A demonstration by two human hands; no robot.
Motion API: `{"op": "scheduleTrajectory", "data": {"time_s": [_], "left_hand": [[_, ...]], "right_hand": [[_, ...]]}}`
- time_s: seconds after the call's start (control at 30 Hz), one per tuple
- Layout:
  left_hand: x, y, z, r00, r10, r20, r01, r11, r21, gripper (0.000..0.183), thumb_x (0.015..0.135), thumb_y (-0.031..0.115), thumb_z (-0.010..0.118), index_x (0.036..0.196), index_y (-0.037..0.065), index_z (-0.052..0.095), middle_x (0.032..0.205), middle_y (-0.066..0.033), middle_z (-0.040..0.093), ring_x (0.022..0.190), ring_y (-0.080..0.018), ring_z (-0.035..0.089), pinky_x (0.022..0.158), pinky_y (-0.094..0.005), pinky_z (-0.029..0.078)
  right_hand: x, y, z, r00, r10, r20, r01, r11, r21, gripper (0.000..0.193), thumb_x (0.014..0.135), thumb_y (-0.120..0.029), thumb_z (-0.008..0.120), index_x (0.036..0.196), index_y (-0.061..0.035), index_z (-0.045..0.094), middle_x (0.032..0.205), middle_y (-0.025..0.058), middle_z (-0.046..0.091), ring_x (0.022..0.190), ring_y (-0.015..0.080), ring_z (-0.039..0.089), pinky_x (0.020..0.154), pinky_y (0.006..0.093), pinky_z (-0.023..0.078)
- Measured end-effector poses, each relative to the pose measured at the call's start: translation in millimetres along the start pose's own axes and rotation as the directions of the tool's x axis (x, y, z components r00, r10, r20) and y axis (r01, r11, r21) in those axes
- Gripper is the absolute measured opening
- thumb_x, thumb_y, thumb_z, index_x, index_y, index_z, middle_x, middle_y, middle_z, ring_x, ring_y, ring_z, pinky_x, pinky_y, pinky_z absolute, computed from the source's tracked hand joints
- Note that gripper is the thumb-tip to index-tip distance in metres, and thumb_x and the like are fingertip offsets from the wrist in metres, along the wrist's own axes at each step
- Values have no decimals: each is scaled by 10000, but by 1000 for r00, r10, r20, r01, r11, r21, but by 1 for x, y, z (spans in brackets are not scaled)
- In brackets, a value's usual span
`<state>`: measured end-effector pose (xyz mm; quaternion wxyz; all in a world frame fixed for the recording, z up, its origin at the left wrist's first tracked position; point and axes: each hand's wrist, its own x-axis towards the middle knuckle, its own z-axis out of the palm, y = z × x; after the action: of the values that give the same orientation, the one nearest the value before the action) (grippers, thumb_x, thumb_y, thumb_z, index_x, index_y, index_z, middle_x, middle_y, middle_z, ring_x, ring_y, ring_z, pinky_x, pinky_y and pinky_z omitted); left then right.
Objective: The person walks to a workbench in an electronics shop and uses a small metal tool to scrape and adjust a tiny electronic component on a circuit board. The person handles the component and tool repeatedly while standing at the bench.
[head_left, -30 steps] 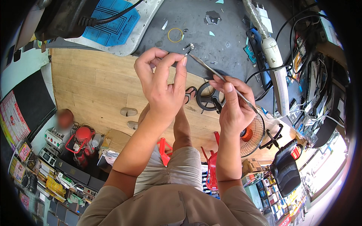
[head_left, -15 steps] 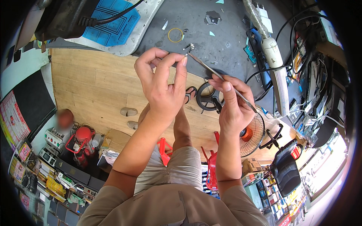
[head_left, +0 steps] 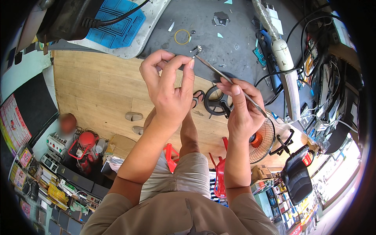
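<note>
My left hand point(head_left: 169, 84) pinches a small dark electronic part point(head_left: 196, 51) with shiny metal bits at its upper end, between thumb and forefinger. The part is held up near the bench's front edge; its exact kind is too small to make out. My right hand point(head_left: 244, 107) is closed round a slim metal spatula tool point(head_left: 223, 75), held like a pen. Its thin flat tip reaches up and left to the lower part of the small piece, close by my left fingertips. Whether the tip touches the piece I cannot tell.
Over the grey bench point(head_left: 203, 23) lie a yellow ring point(head_left: 181, 37), small shards and a blue mat point(head_left: 115, 23) on a white board. At the right hangs a jointed pipe point(head_left: 282, 55) beside tangled cables. Below stand a fan point(head_left: 261, 140) and red stools point(head_left: 220, 176).
</note>
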<state>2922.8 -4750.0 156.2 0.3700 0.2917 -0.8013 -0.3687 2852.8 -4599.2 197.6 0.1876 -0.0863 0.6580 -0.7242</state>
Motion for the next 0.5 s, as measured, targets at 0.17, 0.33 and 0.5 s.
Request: {"op": "scheduleTrajectory", "data": {"time_s": [0.17,0.33,0.5], "left_hand": [[0,0,1,1000,1,-8,-1,1000,-2,202,920,2,826,1100,58,754,1229,-109,525,919,-212,525,826,-334,477],[0,0,1,1000,2,-14,-2,1000,-3,216,911,-3,834,1101,61,754,1234,-109,523,912,-212,529,820,-334,480],[1,0,2,999,20,-26,-20,1000,4,245,891,-19,846,1102,64,755,1231,-107,522,913,-211,529,814,-336,477]], "right_hand": [[0,1,0,1000,0,-5,0,1000,5,181,1061,15,690,1213,114,684,1125,274,793,1026,309,808,866,354,637],[0,0,0,1000,10,-5,-10,1000,15,179,1062,11,691,1209,112,682,1124,273,793,1024,309,808,858,354,636],[0,1,0,1000,6,-10,-6,1000,10,179,1063,11,689,1209,113,680,1119,272,794,1022,309,809,843,348,634]]}}
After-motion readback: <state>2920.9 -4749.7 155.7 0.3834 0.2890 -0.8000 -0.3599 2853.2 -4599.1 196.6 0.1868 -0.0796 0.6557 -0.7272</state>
